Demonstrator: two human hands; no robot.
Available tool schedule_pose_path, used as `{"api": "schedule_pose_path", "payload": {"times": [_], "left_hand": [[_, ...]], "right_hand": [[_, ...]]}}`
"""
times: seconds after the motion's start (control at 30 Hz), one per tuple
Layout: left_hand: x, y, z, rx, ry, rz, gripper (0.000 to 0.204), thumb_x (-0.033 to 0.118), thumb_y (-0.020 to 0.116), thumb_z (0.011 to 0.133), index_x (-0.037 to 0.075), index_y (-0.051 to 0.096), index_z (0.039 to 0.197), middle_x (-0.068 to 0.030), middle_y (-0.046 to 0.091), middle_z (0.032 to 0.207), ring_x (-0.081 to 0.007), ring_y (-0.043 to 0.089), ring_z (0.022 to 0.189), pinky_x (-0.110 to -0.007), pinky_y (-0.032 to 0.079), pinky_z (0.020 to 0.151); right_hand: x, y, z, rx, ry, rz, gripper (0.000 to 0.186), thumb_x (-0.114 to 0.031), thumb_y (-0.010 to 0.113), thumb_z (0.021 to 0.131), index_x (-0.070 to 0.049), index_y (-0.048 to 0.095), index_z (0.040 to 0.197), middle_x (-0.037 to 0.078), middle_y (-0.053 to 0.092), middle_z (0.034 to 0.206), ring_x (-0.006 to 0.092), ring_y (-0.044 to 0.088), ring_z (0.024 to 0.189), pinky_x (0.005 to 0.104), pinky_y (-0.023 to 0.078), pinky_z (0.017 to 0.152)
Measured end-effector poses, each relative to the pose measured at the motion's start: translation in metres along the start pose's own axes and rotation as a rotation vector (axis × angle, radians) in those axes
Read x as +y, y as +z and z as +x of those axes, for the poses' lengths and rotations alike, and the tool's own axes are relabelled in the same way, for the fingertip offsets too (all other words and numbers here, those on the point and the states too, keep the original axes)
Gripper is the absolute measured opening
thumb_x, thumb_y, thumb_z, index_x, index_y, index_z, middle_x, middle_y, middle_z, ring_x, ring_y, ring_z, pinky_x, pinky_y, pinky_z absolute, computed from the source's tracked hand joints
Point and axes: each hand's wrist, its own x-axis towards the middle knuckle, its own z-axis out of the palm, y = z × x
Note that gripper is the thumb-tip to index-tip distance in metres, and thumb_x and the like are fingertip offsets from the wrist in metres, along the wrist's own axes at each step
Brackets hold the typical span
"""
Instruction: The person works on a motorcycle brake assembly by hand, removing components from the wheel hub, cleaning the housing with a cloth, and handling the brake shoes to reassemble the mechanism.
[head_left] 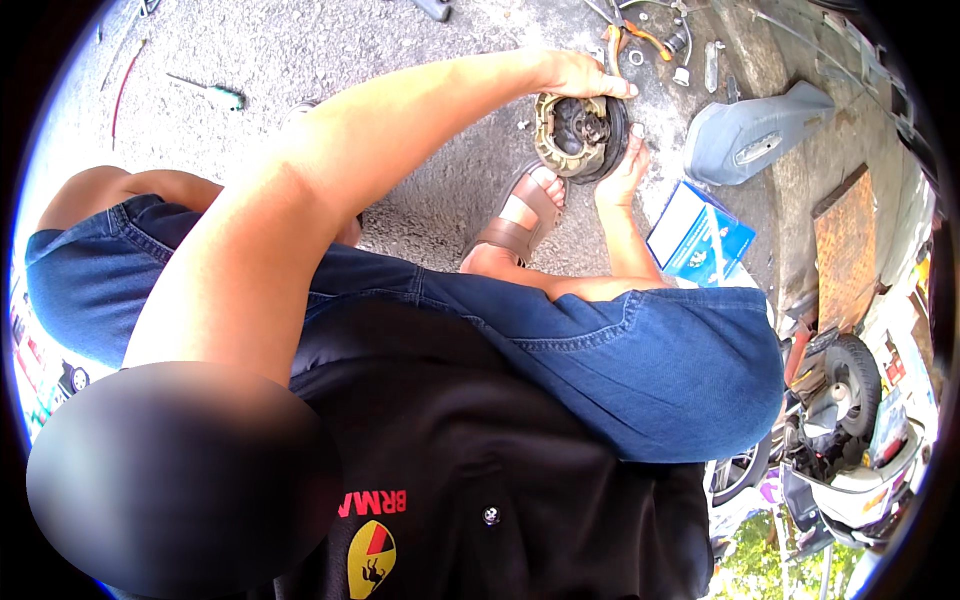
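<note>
The person squats on the grey ground, the left arm reaching across in front of the knees; both hands are at a round part, which sits upright or nearly so, just beyond the right foot, its dark rim toward the right and a brass-coloured arc toward the left; the left hand lies over the top of it, one digit stretched along the rim, the others mostly out of my sight, so I cannot tell how tightly it clasps; the right hand cups the rim's lower right, thumb up against it and fingers curled in behind, pinching the edge; the sandal stands just beside the part, toes near its lower edge.

Pliers with orange handles lie just past the left hand; a grey panel rests to the right, with a blue box near the right forearm and a rusty plate farther off; over on the left lies a screwdriver, a red wire beyond it; a tyre shows at the lower right.
</note>
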Motion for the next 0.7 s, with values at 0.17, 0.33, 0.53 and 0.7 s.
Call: {"api": "schedule_pose_path", "payload": {"times": [0.17, 0.33, 0.53, 0.7], "left_hand": [[-0.003, 0.002, 0.001, 0.053, 0.025, 0.041, 0.094, 0.083, 0.049, 0.073, 0.000, 0.064, 0.115, -0.0213, 0.063, 0.116, -0.0323, 0.059, 0.112, -0.041, 0.043, 0.098], [-0.001, 0.000, 0.005, -0.001, 0.005, 0.065, 0.092, 0.081, 0.050, 0.074, 0.001, 0.064, 0.117, -0.0208, 0.063, 0.116, -0.0313, 0.059, 0.111, -0.040, 0.043, 0.097], [-0.005, 0.005, 0.009, 0.052, 0.014, 0.040, 0.091, 0.080, 0.051, 0.074, 0.002, 0.063, 0.119, -0.0192, 0.064, 0.117, -0.0307, 0.059, 0.112, -0.039, 0.043, 0.098], [-0.005, 0.001, 0.006, 0.012, 0.015, 0.014, 0.091, 0.080, 0.051, 0.074, 0.003, 0.063, 0.120, -0.0194, 0.063, 0.118, -0.0314, 0.058, 0.113, -0.040, 0.042, 0.099]], "right_hand": [[0.007, -0.001, 0.002, -0.006, -0.013, -0.042, 0.061, -0.051, 0.040, 0.099, 0.007, 0.058, 0.088, 0.009, 0.059, 0.079, 0.0165, 0.050, 0.073, 0.0331, 0.043, 0.071], [0.010, -0.004, 0.003, 0.000, -0.025, -0.031, 0.062, -0.051, 0.040, 0.099, 0.007, 0.058, 0.086, 0.010, 0.059, 0.078, 0.0175, 0.051, 0.072, 0.0341, 0.044, 0.070], [0.003, -0.002, 0.003, -0.002, -0.068, -0.063, 0.062, -0.051, 0.039, 0.100, 0.006, 0.058, 0.085, 0.010, 0.059, 0.077, 0.0174, 0.051, 0.073, 0.0341, 0.044, 0.071], [-0.010, -0.003, 0.001, 0.010, -0.042, -0.212, 0.062, -0.051, 0.038, 0.100, 0.006, 0.057, 0.083, 0.011, 0.058, 0.075, 0.0205, 0.050, 0.070, 0.0358, 0.043, 0.070]]}}
